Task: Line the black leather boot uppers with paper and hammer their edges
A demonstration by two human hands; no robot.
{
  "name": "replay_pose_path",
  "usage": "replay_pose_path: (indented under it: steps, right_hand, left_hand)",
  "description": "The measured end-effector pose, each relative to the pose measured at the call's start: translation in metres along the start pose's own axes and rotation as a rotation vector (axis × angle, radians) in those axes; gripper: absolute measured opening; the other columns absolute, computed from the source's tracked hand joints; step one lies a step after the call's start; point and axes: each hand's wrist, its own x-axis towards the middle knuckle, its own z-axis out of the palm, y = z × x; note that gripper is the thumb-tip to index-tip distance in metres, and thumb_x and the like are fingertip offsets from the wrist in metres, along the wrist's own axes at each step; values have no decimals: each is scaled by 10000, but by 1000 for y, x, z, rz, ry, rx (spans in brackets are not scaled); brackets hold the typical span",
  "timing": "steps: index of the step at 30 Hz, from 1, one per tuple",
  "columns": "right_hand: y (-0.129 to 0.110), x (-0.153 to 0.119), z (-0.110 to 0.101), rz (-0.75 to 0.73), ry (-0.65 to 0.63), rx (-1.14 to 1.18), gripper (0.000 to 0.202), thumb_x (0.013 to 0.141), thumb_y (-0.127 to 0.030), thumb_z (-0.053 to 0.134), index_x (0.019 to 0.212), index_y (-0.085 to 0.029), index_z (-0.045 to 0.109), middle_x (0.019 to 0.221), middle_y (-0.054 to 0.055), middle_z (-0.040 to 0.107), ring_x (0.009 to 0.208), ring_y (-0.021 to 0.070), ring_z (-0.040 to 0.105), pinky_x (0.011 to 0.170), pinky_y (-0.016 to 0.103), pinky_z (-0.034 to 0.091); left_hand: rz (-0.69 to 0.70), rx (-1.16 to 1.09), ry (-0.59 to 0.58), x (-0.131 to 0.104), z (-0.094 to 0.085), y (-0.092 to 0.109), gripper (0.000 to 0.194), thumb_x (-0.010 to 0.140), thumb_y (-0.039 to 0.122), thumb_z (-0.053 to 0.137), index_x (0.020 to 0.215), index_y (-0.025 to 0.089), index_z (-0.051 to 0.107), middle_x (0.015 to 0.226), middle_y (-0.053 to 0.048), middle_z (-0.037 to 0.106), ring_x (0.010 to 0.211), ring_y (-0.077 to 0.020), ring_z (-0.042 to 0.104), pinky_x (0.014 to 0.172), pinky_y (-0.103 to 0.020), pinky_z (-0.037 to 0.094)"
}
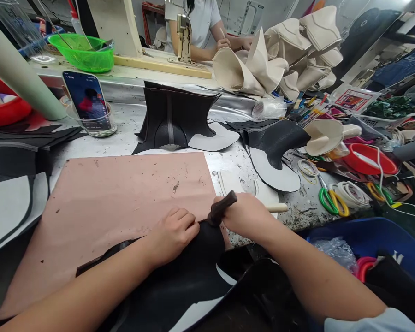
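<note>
Right grip (245,214) is closed round a hammer (222,208). Dark head is at the edge of the black piece (193,267); can't tell if they touch. The fist hides most of the handle, only a pale end pokes out.

Left grip (174,235) has its fingers curled on the same edge. Tips are tucked out of my view, so I can't say if it's pinching or just pressing.

Black piece overlaps the near part of the pink mat (134,184) on the tabletop (124,110), left forearm (100,286) covers some of it, and my frame cuts it off at the bottom. Co-worker (197,23) behind the sewing machine (184,39) is cropped at the top.

Writing: phone (87,103) screen is lit, text too small. Printed card (354,99) at right, unreadable. White marks on a black item (390,281) in the blue bin (383,224), can't make them out.
</note>
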Motion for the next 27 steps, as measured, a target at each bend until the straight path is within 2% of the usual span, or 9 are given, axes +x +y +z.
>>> replay_pose_path:
  steps: [2, 6, 9, 14, 16, 18, 22, 27]
  right_hand:
    - [-1, 2, -2, 42, 28, -9, 143, 751, -194, 437, 815, -215, 563, 650, 15, 613, 580, 163, 553, 459, 243, 224]
    - [-5, 3, -4, -37, -44, -6, 112, 724, -188, 460, 762, -207, 564, 631, 18, 607, 561, 160, 543, 456, 247, 216]
    - [-7, 4, -2, -14, -15, 10, 132, 741, -192, 437, 783, -210, 560, 628, 13, 600, 546, 149, 524, 462, 246, 217]
    - [-8, 5, 10, -30, -62, 44, 160, 727, -166, 433, 833, -202, 547, 670, 10, 602, 542, 142, 513, 451, 247, 206]
    - [-9, 4, 12, -6, -72, 39, 173, 736, -171, 427, 857, -205, 546, 678, 13, 603, 545, 146, 516, 453, 249, 209]
    - [-10, 2, 11, 12, -84, 40, 175, 738, -177, 428, 861, -215, 546, 664, 11, 600, 548, 148, 518, 457, 248, 213]
    - [-12, -3, 5, 52, -45, 40, 138, 759, -200, 421, 818, -233, 541, 624, -3, 585, 525, 141, 502, 454, 245, 200]
    - [-17, -4, 6, 25, -27, 65, 110, 774, -187, 415, 782, -224, 518, 622, -13, 575, 520, 123, 485, 451, 240, 189]
  left_hand:
    - [10, 22, 0, 1, -1, 2, 282, 863, 72, 332, 766, 148, 586, 737, -70, 549, 718, -179, 474, 670, -315, 421]
    - [0, 28, 11, 0, 2, 3, 278, 854, 63, 338, 772, 145, 590, 729, -67, 548, 717, -179, 477, 674, -313, 422]
    - [-11, -11, -9, -1, 4, 0, 280, 857, 65, 335, 782, 145, 593, 743, -66, 555, 715, -177, 475, 679, -314, 420]
    - [-212, -223, -52, -4, 0, -12, 160, 854, 178, 453, 793, 156, 599, 773, -49, 576, 742, -174, 496, 684, -306, 430]
    - [-242, -320, -52, -6, -2, -15, 146, 848, 174, 463, 812, 166, 605, 797, -42, 592, 764, -164, 511, 696, -289, 436]
    - [-196, -331, -18, -9, -2, -14, 198, 865, 140, 413, 830, 166, 606, 801, -41, 605, 747, -151, 520, 679, -275, 436]
    - [-80, -123, 52, -15, 2, -8, 268, 888, 110, 344, 823, 145, 601, 763, -56, 603, 701, -160, 521, 637, -290, 429]
    - [2, 4, 15, -16, 1, -3, 301, 892, 101, 312, 802, 143, 596, 736, -60, 580, 707, -166, 514, 659, -294, 432]
